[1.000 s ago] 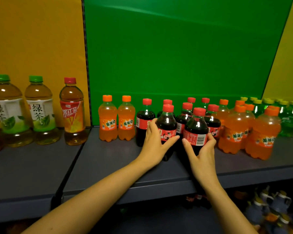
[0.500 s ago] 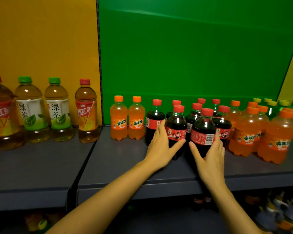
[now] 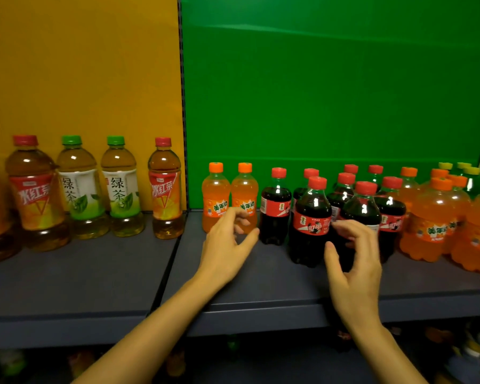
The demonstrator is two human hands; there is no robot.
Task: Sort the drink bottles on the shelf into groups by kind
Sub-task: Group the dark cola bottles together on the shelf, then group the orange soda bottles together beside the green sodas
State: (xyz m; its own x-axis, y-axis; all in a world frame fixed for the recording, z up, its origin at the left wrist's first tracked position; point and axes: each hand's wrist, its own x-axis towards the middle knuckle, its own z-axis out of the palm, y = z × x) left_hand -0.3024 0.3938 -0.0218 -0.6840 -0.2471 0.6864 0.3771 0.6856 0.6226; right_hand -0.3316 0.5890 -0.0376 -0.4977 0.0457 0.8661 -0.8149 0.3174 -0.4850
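Several small cola bottles with red caps cluster mid-shelf; the front cola bottle (image 3: 311,217) stands between my hands. Two orange soda bottles (image 3: 215,195) stand at their left, and more orange soda bottles (image 3: 432,220) crowd the right. Green soda bottles (image 3: 471,178) sit at the far right rear. My left hand (image 3: 227,245) hovers open in front of the left orange pair, holding nothing. My right hand (image 3: 355,261) is open with curled fingers, just off a cola bottle (image 3: 363,206) behind it.
On the left shelf section stand two green tea bottles (image 3: 119,187) flanked by red-capped iced tea bottles (image 3: 165,189). The grey shelf (image 3: 122,273) has bare room in front. A vertical divider (image 3: 182,106) separates yellow and green back panels. More goods lie below.
Both hands have let go of the two front cola bottles and drawn back; my left hand moved left toward the orange pair. The view has shifted left.
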